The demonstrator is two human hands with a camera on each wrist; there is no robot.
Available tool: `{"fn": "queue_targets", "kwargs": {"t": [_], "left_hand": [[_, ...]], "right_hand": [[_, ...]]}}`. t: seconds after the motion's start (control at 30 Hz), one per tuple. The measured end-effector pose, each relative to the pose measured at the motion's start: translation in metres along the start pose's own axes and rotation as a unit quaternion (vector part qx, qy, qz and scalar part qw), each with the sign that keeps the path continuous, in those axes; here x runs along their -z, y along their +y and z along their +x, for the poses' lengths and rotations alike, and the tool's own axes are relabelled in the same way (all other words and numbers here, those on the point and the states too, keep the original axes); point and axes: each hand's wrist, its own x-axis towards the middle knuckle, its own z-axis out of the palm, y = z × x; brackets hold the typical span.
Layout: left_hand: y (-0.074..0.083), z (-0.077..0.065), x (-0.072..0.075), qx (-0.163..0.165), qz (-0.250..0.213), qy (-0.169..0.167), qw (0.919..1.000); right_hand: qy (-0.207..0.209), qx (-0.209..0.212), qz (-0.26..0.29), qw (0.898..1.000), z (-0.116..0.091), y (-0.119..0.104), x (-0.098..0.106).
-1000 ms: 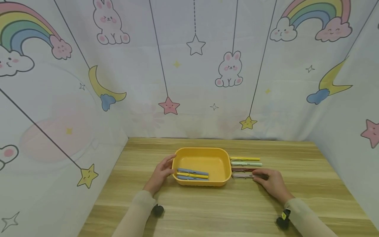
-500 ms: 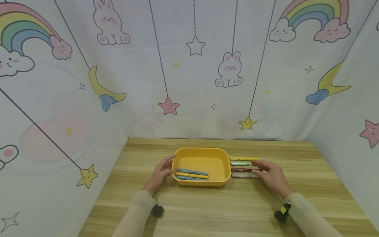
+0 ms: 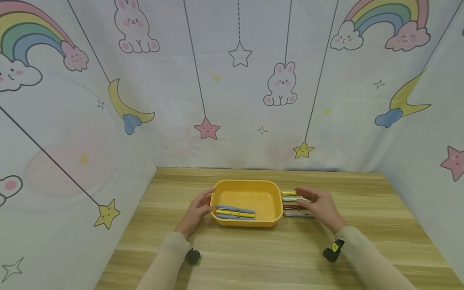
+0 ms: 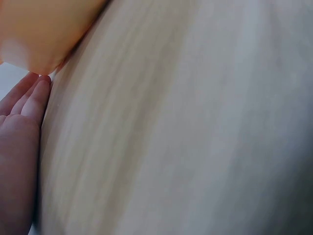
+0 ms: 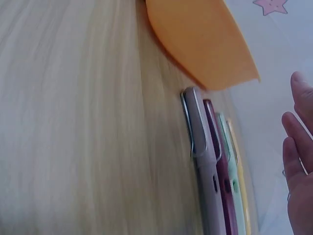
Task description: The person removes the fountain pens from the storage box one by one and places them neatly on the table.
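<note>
A yellow plastic basket [image 3: 250, 197] stands on the table, with a yellow pen [image 3: 241, 214] between two blue pens [image 3: 239, 210] lying in its front left part. My left hand [image 3: 193, 214] rests against the basket's left end; in the left wrist view its fingertips touch the wall. Just right of the basket, four... several capped pens lie side by side: yellow [image 3: 288, 193], mint green, dark red and a greyish mauve pen [image 5: 208, 171]. Over their right ends hovers my right hand [image 3: 322, 207], fingers apart and holding nothing, partly hiding them.
The wood-grain table [image 3: 253, 257] is bounded by a printed fabric backdrop [image 3: 246, 153] behind and at both sides. A small black device [image 3: 333, 250] sits at my right wrist, and another dark one [image 3: 193, 256] at the left.
My right hand has let go of the mauve pen, lifted, and moved left and away from me toward the yellow and mint pens. The left hand and basket stay put.
</note>
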Motion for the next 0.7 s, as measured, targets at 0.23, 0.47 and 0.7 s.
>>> {"fn": "queue_targets", "kwargs": {"t": [0.23, 0.47, 0.7], "left_hand": [[0.0, 0.0, 0.001, 0.004, -0.004, -0.001, 1.0], [0.002, 0.0, 0.001, 0.004, -0.006, 0.006, 1.0], [0.001, 0.0, 0.002, 0.012, 0.002, 0.001, 0.9999]], "right_hand": [[-0.013, -0.004, 0.034, 0.999, 0.01, -0.014, -0.021], [-0.038, 0.008, 0.073, 0.997, 0.025, -0.022, -0.04], [-0.055, 0.014, 0.061, 0.997, 0.034, -0.033, -0.061]]}}
